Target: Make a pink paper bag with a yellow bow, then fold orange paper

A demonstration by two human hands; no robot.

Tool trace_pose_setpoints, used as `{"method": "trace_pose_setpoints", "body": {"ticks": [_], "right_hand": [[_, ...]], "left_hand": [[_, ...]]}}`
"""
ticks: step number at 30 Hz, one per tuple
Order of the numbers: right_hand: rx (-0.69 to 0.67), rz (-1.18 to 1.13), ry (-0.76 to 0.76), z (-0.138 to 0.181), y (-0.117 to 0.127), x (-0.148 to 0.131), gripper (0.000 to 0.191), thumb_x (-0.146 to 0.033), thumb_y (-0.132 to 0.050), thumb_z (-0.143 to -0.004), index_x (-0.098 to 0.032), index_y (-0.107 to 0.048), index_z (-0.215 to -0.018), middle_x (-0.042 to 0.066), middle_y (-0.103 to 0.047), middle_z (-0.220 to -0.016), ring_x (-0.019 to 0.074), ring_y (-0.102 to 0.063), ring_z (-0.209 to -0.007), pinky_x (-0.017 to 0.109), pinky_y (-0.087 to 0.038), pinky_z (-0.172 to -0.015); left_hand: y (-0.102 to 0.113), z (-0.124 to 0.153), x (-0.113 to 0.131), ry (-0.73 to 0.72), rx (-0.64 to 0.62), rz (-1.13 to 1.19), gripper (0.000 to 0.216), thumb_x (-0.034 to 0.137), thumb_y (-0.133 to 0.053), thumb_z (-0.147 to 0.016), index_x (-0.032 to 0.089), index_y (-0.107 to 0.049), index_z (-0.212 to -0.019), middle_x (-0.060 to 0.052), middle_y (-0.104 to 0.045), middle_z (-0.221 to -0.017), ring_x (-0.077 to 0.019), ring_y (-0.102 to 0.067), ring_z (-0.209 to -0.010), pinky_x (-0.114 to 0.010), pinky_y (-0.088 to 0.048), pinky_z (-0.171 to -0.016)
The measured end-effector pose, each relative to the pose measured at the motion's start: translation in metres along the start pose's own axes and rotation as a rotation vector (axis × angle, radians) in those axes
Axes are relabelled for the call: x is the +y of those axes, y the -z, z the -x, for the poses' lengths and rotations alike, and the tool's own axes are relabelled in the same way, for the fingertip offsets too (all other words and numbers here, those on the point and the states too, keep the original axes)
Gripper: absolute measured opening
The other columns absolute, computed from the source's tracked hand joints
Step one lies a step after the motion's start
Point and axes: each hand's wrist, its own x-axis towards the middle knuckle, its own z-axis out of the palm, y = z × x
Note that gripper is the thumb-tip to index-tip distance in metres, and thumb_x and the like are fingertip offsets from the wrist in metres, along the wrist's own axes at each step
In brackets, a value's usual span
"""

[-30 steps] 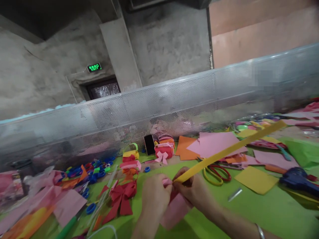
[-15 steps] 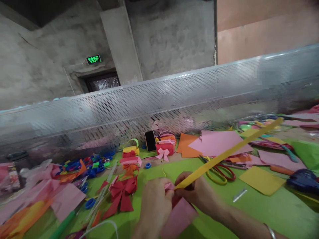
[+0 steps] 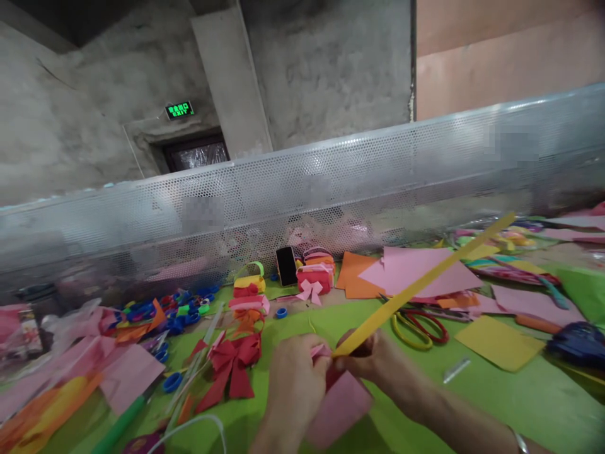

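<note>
My left hand (image 3: 295,372) is closed on a folded pink paper piece (image 3: 341,407), whose lower part hangs below the fingers with some red showing beside it. Against it, my right hand (image 3: 371,356) pinches the lower end of a long yellow paper strip (image 3: 416,287), which slants up to the right. Both hands meet at the strip's end, so the exact contact is hidden. Left of my hands lies a red paper bow (image 3: 232,366). Scissors with yellow and red handles (image 3: 416,331) rest beyond my right hand.
Small paper handbags (image 3: 314,280) stand at the back beside a phone (image 3: 285,266). A perforated metal screen (image 3: 302,183) runs behind the table. Pink paper sheets (image 3: 420,271), a yellow sheet (image 3: 500,342) and blue plastic rings (image 3: 172,382) lie around on the green surface (image 3: 501,413).
The free end of the yellow strip has dipped slightly and shifted left. Both hands keep their grip in nearly the same place.
</note>
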Motion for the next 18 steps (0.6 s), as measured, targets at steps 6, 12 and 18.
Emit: {"method": "trace_pose_setpoints", "body": {"ticks": [6, 12, 18], "right_hand": [[0.059, 0.054, 0.226, 0.000, 0.012, -0.012, 0.020, -0.036, -0.075, -0.064, -0.018, -0.067, -0.067, 0.001, -0.064, -0.065, 0.0170, -0.063, -0.063, 0.026, -0.050, -0.055], [0.521, 0.619, 1.063, -0.001, 0.040, -0.021, 0.012, -0.017, -0.063, -0.080, -0.023, -0.073, -0.081, 0.004, -0.063, -0.080, 0.0156, -0.061, -0.072, 0.026, -0.049, -0.059], [0.587, 0.771, 1.197, -0.002, 0.037, -0.019, 0.020, -0.008, -0.057, -0.082, -0.022, -0.070, -0.088, 0.004, -0.059, -0.079, 0.0149, -0.058, -0.071, 0.025, -0.049, -0.056]], "left_hand": [[-0.001, 0.004, 0.004, -0.247, 0.228, -0.050, 0.021, 0.013, -0.055, -0.077, 0.026, -0.071, -0.074, -0.002, -0.073, -0.081, -0.0209, -0.062, -0.085, -0.033, -0.040, -0.080], [-0.002, 0.023, 0.018, -0.230, 0.802, -0.081, 0.012, 0.032, -0.060, -0.080, 0.025, -0.069, -0.077, -0.009, -0.068, -0.096, -0.0252, -0.055, -0.101, -0.037, -0.037, -0.094], [-0.039, 0.019, 0.021, -0.086, 0.111, 0.703, 0.035, 0.051, -0.060, -0.076, 0.021, -0.063, -0.060, -0.003, -0.056, -0.060, -0.0139, -0.049, -0.056, -0.026, -0.037, -0.052]]}}
